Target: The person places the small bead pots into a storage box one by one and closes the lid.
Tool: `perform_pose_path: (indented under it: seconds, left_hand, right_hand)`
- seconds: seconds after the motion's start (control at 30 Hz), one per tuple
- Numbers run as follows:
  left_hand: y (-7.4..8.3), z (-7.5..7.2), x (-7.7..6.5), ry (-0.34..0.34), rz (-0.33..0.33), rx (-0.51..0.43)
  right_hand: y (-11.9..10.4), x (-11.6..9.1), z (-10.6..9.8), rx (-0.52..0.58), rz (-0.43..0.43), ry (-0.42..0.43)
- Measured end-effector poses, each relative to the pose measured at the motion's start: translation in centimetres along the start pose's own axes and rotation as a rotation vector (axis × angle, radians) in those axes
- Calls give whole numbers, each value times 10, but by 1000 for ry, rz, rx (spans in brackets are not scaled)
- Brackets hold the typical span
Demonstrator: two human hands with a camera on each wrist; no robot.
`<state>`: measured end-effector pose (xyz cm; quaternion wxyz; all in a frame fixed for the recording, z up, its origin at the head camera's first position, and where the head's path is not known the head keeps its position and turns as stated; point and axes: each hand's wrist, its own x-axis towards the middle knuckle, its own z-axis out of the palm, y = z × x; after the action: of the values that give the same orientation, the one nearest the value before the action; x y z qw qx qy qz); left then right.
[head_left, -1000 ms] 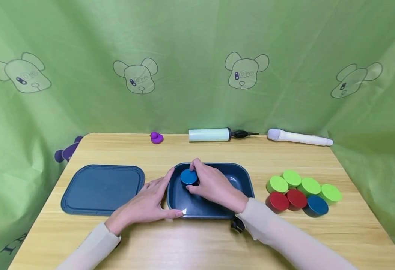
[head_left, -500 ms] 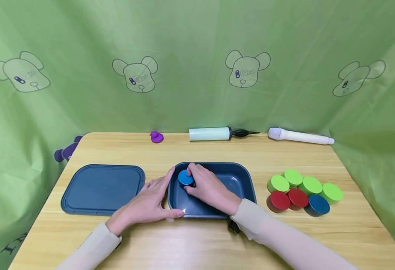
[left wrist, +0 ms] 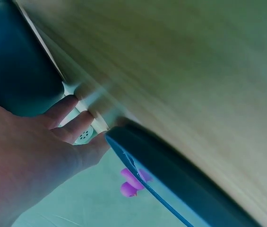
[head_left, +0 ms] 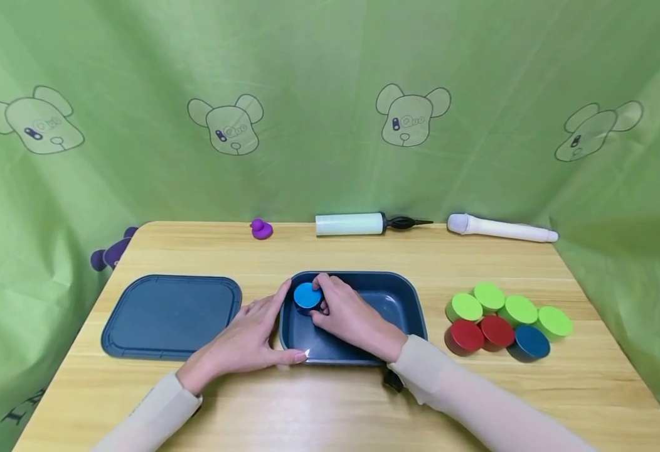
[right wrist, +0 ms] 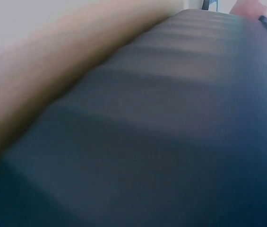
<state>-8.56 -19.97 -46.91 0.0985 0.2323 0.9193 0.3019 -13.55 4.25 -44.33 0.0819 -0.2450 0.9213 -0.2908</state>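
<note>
A dark blue rectangular box (head_left: 393, 306) stands without its cover in the middle of the table in the head view. My right hand (head_left: 358, 317) reaches into it and holds a blue cylinder block (head_left: 307, 295) between thumb and fingers at the far left corner. Outside the left wall, my left hand (head_left: 251, 336) is spread with straight fingers, thumb at the near corner and index finger along the far left corner. In the left wrist view the left hand (left wrist: 38, 151) lies between the box (left wrist: 20, 56) and the lid (left wrist: 171, 165). The right wrist view is mostly blurred box interior.
A flat blue lid (head_left: 172, 317) lies left of the box. To the right cluster several green cylinders (head_left: 519, 311), two red cylinders (head_left: 465, 337) and another blue cylinder (head_left: 529, 343). Along the back edge are a purple duck (head_left: 261, 230), a hand pump (head_left: 349, 225) and a white toy microphone (head_left: 502, 228).
My right hand has moved slightly left with the blue cylinder, bringing it closer to the box's far left corner. The left hand has stayed in place.
</note>
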Motion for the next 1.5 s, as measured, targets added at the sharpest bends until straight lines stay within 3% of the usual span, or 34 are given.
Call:
perform_pose_path:
  seconds: [0.23, 0.37, 0.63, 0.87, 1.27, 1.5]
  left_hand:
    - [0, 5, -4, -16, -26, -1]
    - [2, 5, -4, -19, -28, 1]
    - [2, 2, 2, -2, -14, 6]
    - [2, 2, 3, 1, -18, -2]
    - [2, 1, 2, 14, -3, 10]
    - [2, 1, 1, 16, -8, 12]
  right_hand:
    - [1, -13, -3, 36, 28, 49]
    - [12, -18, -4, 71, -25, 91]
    - [7, -26, -24, 84, -19, 137]
    - [12, -38, -40, 93, -76, 203]
    - [34, -64, -67, 107, -62, 279]
    - [47, -79, -84, 60, -56, 319]
